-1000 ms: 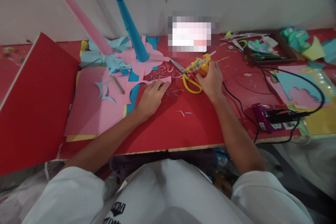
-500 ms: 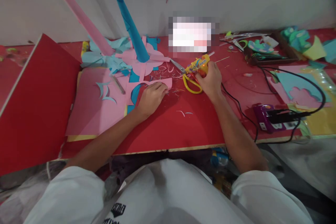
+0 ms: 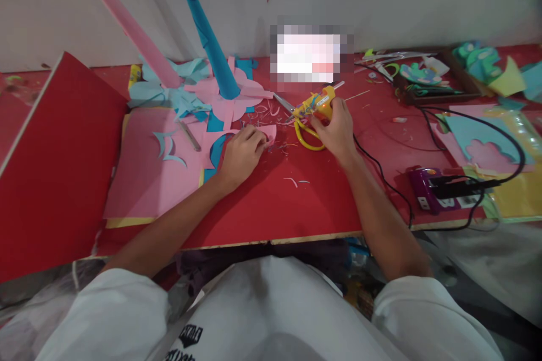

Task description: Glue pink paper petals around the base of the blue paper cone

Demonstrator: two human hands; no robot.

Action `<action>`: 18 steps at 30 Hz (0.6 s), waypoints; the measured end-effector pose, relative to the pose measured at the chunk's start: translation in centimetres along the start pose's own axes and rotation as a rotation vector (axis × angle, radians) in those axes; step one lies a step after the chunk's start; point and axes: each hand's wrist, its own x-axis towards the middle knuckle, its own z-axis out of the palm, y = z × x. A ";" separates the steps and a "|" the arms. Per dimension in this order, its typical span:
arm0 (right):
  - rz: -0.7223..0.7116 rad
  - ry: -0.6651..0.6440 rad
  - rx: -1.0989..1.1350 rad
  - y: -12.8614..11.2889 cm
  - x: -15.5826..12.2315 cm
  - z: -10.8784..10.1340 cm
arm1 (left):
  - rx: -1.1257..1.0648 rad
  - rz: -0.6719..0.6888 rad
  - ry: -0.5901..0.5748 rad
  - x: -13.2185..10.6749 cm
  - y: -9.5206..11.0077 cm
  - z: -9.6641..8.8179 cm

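My right hand point(image 3: 339, 131) is closed round a yellow hot glue gun point(image 3: 327, 102), its nozzle side turned to the left. Scissors with yellow handles point(image 3: 305, 138) lie partly under the gun, blades toward the upper left. With fingers curled, my left hand point(image 3: 243, 155) grips the right end of a cut pink paper piece point(image 3: 210, 149); the fingertips are partly hidden. Behind it, a blue paper cone point(image 3: 213, 48) stands upright on a pink scalloped paper base point(image 3: 248, 102) with strips.
A pink paper tube point(image 3: 135, 34) leans at the back left near crumpled light-blue paper point(image 3: 169, 95). A craft knife point(image 3: 189, 135) lies on pink sheets point(image 3: 139, 180). A red board point(image 3: 63, 175) tilts at left. Right, a black cable crosses near a purple box point(image 3: 427, 194) and a dark tray point(image 3: 466, 90).
My right hand and the glue gun have shifted slightly left. The fingers of my left hand have bunched up more at the end of the pink paper.
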 end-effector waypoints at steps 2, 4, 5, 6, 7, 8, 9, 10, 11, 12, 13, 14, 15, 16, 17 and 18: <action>-0.025 -0.008 0.004 -0.4 -0.1 -0.1 | -0.052 -0.017 0.004 0.1 -0.1 -0.1; -0.053 -0.015 -0.004 -0.9 -0.2 -0.2 | -0.093 -0.031 0.000 0.2 -0.2 -0.1; -0.072 -0.019 -0.012 -1.3 -0.3 -0.3 | -0.108 -0.038 -0.005 0.2 -0.2 -0.1; -0.091 -0.022 -0.023 -1.6 -0.4 -0.4 | -0.120 -0.043 -0.007 0.3 -0.3 -0.1; -0.109 -0.026 -0.038 -1.9 -0.5 -0.5 | -0.127 -0.045 -0.010 0.3 -0.3 -0.1; -0.124 -0.032 -0.053 -2.2 -0.6 -0.5 | -0.130 -0.048 -0.011 0.3 -0.3 -0.1; -0.137 -0.039 -0.068 -2.5 -0.7 -0.5 | -0.130 -0.049 -0.011 0.4 -0.3 -0.1; -0.147 -0.048 -0.082 -2.7 -0.7 -0.5 | -0.131 -0.048 -0.010 0.4 -0.3 -0.2; -0.153 -0.057 -0.094 -3.0 -0.8 -0.4 | -0.133 -0.044 -0.008 0.4 -0.3 -0.2; -0.157 -0.067 -0.104 -3.1 -0.9 -0.4 | -0.135 -0.038 -0.008 0.4 -0.2 -0.2; -0.159 -0.078 -0.114 -3.3 -0.9 -0.3 | -0.137 -0.031 -0.009 0.4 -0.1 -0.2; -0.160 -0.090 -0.124 -3.4 -1.0 -0.2 | -0.138 -0.026 -0.011 0.4 0.0 -0.3; -0.161 -0.102 -0.135 -3.5 -1.0 -0.2 | -0.137 -0.023 -0.015 0.4 0.1 -0.3; -0.164 -0.113 -0.146 -3.6 -1.0 -0.1 | -0.136 -0.026 -0.019 0.4 0.2 -0.4; -0.170 -0.121 -0.157 -3.7 -1.1 -0.1 | -0.135 -0.032 -0.022 0.4 0.3 -0.4; -0.176 -0.127 -0.166 -3.7 -1.1 -0.1 | -0.135 -0.039 -0.023 0.4 0.4 -0.5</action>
